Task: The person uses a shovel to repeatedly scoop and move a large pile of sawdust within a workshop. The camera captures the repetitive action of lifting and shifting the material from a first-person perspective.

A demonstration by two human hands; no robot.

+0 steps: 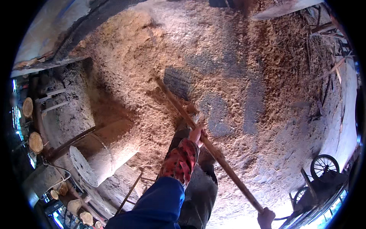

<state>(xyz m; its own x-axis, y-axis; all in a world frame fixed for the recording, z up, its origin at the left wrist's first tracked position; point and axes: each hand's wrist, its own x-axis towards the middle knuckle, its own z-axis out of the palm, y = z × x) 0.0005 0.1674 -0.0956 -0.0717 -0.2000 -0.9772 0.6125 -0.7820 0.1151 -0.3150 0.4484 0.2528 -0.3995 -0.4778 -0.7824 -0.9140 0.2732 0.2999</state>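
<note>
A long wooden pole [225,162] slants across my view, from the loose brown sawdust-like material [129,45] ahead to the lower right. My left hand [196,135] is wrapped round its middle; that arm has a blue sleeve and a red patterned cuff. At the lower right, my right hand [266,218] grips the near end, its fingers partly in shadow. The far end rests at or just above the loose material, beside a dark rectangular patch [177,82]. Whether a tool head is fixed there, I cannot tell.
My dark-trousered legs [198,194] stand below the pole. A big cylinder with a pale round end [82,166] lies at the left, with several cut logs [36,142] beyond it. A spoked wheel [324,168] on a cart stands at the lower right. Sticks [328,28] are piled far right.
</note>
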